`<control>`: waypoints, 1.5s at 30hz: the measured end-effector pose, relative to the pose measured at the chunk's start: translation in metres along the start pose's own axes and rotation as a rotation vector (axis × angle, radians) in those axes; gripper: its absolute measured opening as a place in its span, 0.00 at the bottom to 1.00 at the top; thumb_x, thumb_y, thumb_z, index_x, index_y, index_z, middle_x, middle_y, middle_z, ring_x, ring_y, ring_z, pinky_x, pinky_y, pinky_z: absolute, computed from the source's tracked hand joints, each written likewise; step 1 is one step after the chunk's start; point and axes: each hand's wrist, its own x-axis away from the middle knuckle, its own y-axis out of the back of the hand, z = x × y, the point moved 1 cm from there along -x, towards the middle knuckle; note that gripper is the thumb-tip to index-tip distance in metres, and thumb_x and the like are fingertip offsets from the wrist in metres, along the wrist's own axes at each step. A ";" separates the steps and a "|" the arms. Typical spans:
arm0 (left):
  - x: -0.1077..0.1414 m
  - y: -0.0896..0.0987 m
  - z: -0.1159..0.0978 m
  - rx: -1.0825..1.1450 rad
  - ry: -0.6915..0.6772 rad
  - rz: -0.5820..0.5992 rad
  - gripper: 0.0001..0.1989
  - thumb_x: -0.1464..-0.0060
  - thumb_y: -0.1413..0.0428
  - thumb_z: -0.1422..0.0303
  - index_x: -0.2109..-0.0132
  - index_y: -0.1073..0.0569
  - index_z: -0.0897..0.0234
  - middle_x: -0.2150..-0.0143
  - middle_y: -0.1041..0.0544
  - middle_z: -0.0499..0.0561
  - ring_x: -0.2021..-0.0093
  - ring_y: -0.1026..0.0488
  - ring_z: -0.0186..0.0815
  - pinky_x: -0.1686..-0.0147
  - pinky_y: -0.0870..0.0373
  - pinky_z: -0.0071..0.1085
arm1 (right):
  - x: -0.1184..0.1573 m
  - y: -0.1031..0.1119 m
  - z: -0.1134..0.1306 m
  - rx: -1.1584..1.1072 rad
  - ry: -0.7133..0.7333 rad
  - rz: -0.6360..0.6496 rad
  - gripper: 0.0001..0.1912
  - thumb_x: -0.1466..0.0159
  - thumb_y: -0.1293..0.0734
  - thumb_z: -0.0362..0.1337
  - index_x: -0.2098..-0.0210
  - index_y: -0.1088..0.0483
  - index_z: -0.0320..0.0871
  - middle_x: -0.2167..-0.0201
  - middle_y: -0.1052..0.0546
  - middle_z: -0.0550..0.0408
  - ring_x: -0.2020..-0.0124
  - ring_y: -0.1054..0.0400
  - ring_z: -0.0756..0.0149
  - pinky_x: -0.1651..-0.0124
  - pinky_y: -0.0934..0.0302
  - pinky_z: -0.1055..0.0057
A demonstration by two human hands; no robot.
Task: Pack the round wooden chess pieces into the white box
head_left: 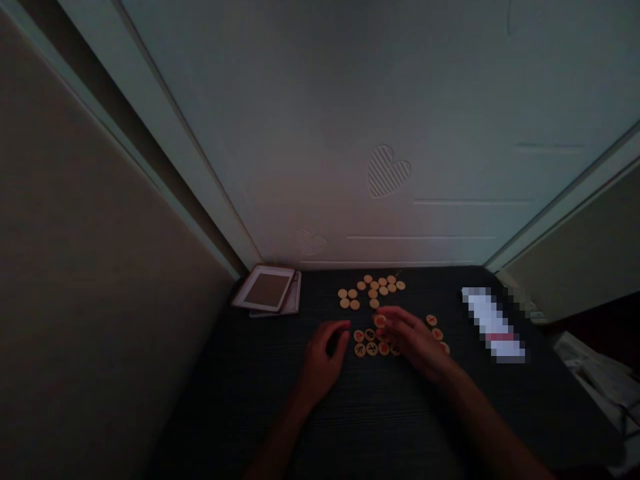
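Round wooden pieces with red or black characters lie on the dark table, several in two rows (371, 349) near the middle. My right hand (413, 340) is over the right part of these rows, its fingers closed on a piece with a red character (380, 321). To the left of the rows, my left hand (325, 353) is curved, thumb and fingers apart, with nothing between them. Behind the hands lie several pieces with no visible marks (374, 294). More marked pieces (437, 334) form a slanting line right of my right hand.
Two flat framed boxes or trays (290, 272) overlap at the table's back left. A blurred white item (493, 323) lies at the right of the dark table (240, 400). A white panel with raised hearts (389, 172) stands behind. Papers (590, 367) are beyond the right edge.
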 end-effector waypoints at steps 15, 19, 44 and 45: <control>0.001 -0.019 -0.044 0.362 0.284 0.094 0.11 0.42 0.37 0.59 0.57 0.20 0.61 0.60 0.16 0.52 0.58 0.18 0.41 0.56 0.21 0.36 | 0.040 -0.026 -0.010 0.322 0.285 0.033 0.14 0.33 0.31 0.46 0.49 0.23 0.52 0.52 0.20 0.53 0.52 0.24 0.59 0.46 0.31 0.59; -0.001 -0.019 -0.049 0.423 0.345 0.115 0.11 0.45 0.35 0.61 0.58 0.18 0.62 0.58 0.15 0.53 0.57 0.17 0.43 0.54 0.21 0.36 | 0.044 -0.015 -0.011 0.602 0.463 -0.078 0.12 0.30 0.34 0.43 0.49 0.24 0.52 0.54 0.20 0.52 0.55 0.24 0.59 0.50 0.29 0.59; -0.104 -0.149 -0.062 -0.167 0.047 0.525 0.05 0.41 0.39 0.70 0.58 0.19 0.63 0.61 0.15 0.52 0.60 0.18 0.40 0.59 0.23 0.33 | 0.042 0.120 -0.033 1.243 0.661 -0.376 0.18 0.26 0.44 0.39 0.42 0.29 0.46 0.44 0.23 0.48 0.42 0.30 0.54 0.42 0.36 0.51; -0.103 -0.150 -0.061 -0.176 0.045 0.527 0.05 0.40 0.39 0.70 0.58 0.19 0.63 0.61 0.15 0.53 0.60 0.18 0.40 0.59 0.23 0.33 | 0.042 0.119 -0.033 1.239 0.668 -0.377 0.18 0.26 0.44 0.39 0.42 0.29 0.46 0.44 0.23 0.47 0.42 0.30 0.54 0.42 0.36 0.52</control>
